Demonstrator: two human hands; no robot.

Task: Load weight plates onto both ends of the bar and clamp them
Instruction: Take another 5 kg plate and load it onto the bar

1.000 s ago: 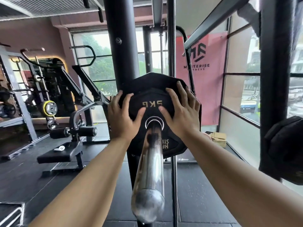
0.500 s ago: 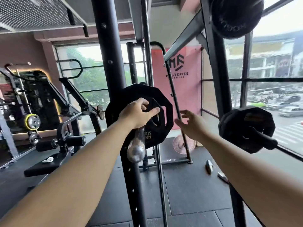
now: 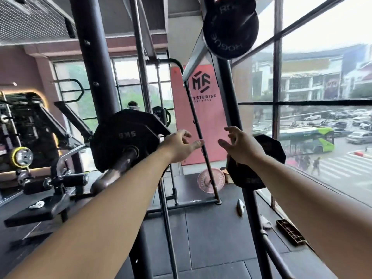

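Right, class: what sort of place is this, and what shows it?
Most likely a gym: a weight plate sits on a bar, a Rogue plate hangs on the rack, and a pink banner reads fitness.

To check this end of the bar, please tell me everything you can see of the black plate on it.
The black plate is many-sided, looks rubber-coated and bears pale, blurred lettering above its centre hole. It stands upright on the steel bar, which passes through that hole and juts toward the camera. The rack upright stands just behind it. No clamp shows on the bar. The left hand and right hand, both open, are to its right and do not hold it.
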